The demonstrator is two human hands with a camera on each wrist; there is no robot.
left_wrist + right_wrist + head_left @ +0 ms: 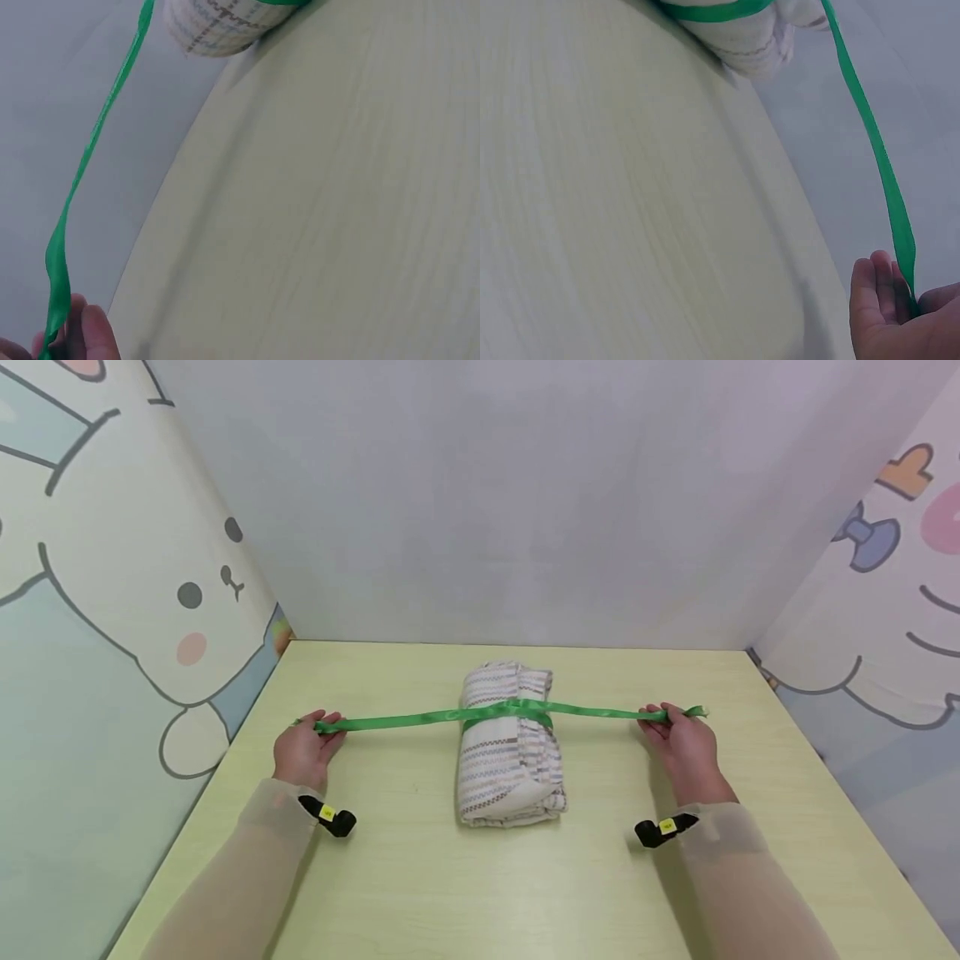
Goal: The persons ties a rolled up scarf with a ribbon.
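Pinching the green ribbon (397,722) either side of the folded cloth (491,768), left hand (302,753) and right hand (688,750) presumably tension it.

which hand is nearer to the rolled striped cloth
Right: the right hand is to the right of the cloth, the left hand a bit farther off to its left, both holding the green ribbon.
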